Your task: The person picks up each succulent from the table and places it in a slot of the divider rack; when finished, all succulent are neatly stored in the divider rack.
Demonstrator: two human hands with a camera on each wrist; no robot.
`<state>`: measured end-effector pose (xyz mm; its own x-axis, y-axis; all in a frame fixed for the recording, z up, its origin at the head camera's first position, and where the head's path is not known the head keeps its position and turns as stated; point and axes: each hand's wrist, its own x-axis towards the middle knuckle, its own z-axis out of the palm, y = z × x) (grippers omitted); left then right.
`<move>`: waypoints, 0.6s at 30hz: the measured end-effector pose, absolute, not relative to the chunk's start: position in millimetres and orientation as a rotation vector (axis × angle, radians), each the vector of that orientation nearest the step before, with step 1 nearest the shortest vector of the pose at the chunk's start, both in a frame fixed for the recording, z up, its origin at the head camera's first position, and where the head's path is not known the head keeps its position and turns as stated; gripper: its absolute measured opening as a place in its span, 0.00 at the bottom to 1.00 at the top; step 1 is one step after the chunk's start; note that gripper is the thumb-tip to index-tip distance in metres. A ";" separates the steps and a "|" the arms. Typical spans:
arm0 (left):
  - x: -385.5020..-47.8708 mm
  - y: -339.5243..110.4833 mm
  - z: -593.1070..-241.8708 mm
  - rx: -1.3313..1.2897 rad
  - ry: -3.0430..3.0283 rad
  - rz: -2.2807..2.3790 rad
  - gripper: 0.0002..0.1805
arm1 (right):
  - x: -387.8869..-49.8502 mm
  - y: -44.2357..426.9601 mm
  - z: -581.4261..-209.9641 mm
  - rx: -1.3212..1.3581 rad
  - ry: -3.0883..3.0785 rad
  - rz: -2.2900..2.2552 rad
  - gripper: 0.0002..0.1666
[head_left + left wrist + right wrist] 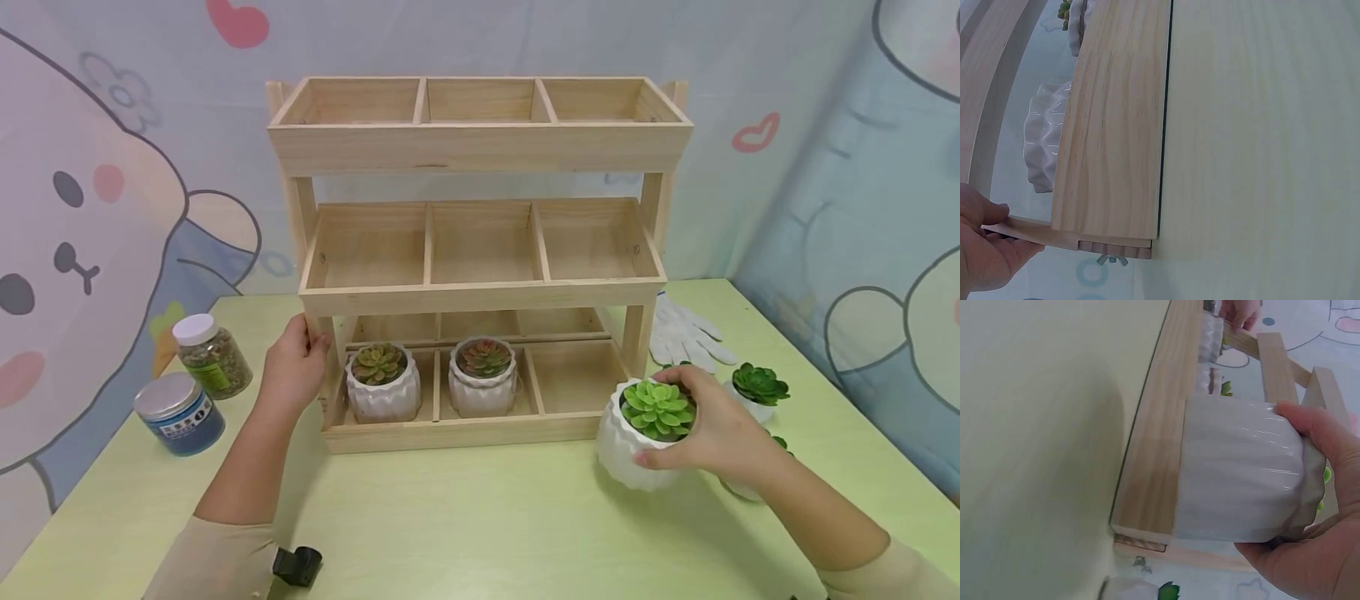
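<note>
A pale wooden three-tier shelf (480,148) with divided trays stands on the table. My left hand (294,364) grips its left upright, just above the bottom tray; the left wrist view shows thumb and fingers around that wooden strip (1035,231). On the right, my right hand (712,425) holds a white ribbed pot (626,450) with a bright green succulent (657,408), tilted, off the table by the bottom tray's right front corner. Two potted succulents sit in the bottom tray: a yellow-green one (378,364) in the left compartment, a reddish one (484,357) in the middle.
Left of the shelf are a jar with a white lid (213,358) and a blue tub with a silver lid (180,414). More potted succulents, one dark green (760,384), stand behind my right hand. White gloves (686,332) lie near the shelf's right upright.
</note>
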<state>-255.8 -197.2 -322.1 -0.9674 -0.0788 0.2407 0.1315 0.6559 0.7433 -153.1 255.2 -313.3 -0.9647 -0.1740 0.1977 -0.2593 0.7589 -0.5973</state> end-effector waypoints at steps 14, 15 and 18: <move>-255.8 -197.3 -321.5 -0.036 -2.634 -1.218 0.23 | -181.6 229.3 -287.4 0.387 -2.720 1.008 0.51; -255.9 -197.3 -321.6 -0.035 -2.635 -1.215 0.23 | -184.6 226.7 -287.0 0.370 -2.713 1.023 0.52; -256.4 -197.2 -322.0 -0.037 -2.634 -1.217 0.23 | -193.5 220.0 -287.4 0.316 -2.697 1.062 0.54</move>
<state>-256.4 -197.2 -322.0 -0.9712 -0.0766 0.2256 0.1222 0.6529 0.7475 -193.5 220.0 -287.4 -0.9514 -0.1166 0.2851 -0.2797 0.7147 -0.6411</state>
